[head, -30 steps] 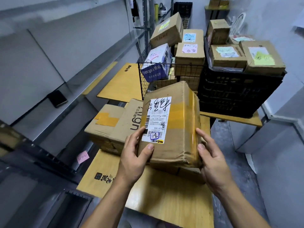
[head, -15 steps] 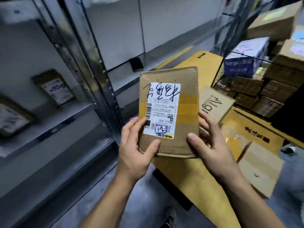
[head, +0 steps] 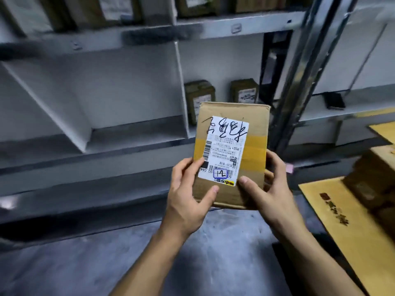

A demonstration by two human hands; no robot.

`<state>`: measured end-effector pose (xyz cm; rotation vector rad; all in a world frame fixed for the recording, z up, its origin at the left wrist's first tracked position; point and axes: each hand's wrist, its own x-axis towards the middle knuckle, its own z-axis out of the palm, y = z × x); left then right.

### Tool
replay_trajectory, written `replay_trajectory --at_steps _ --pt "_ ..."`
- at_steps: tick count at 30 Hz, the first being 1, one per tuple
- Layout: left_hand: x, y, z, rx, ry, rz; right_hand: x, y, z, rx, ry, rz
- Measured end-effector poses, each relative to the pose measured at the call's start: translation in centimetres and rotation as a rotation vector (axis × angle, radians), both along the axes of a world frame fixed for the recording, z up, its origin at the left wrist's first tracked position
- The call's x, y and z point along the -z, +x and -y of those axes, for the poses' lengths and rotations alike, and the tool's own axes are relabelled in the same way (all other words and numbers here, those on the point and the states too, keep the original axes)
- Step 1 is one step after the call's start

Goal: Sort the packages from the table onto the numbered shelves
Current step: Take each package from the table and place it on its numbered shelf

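Note:
A brown cardboard package (head: 252,133) with yellow tape and a white shipping label, marked 14 in a blue box, is held up in front of the grey metal shelves (head: 132,142). My left hand (head: 188,199) grips its lower left corner, thumb on the front. My right hand (head: 265,189) grips the lower right corner, thumb near the label. Behind the package, two small brown parcels (head: 199,97) stand upright in a shelf compartment. The compartment to their left holds nothing I can see.
More parcels stand on the upper shelf (head: 213,28). A steel upright (head: 299,77) rises right of the package. A black object (head: 333,100) lies on the right shelf. The yellow table (head: 352,231) with a brown box (head: 376,178) is at right. Grey floor below.
My view has swung left from the table to face the shelves. Both hands carried the package along, still gripping its lower corners.

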<state>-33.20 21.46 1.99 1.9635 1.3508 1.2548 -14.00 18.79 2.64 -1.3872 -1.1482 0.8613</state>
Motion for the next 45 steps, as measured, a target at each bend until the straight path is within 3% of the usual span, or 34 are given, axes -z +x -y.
replay_trajectory --at_steps 8,21,37,45 --pt "-1.0 -15.3 3.2 -0.325 0.060 -0.031 -0.9 -15.7 -2.6 -0.324 -0.009 -0.112" --pt "0.0 -29.1 5.3 -0.671 0.096 -0.022 -0.3 -31.6 -7.5 -0.695 0.006 -0.054" --pt "-3.9 -48.9 -3.5 -0.833 0.188 0.022 -2.8 -52.8 -19.4 -0.899 0.061 -0.244" --pt "-6.2 -55.4 -5.2 -0.832 0.294 0.047 -6.0 -59.6 -20.9 -0.884 0.163 -0.183"
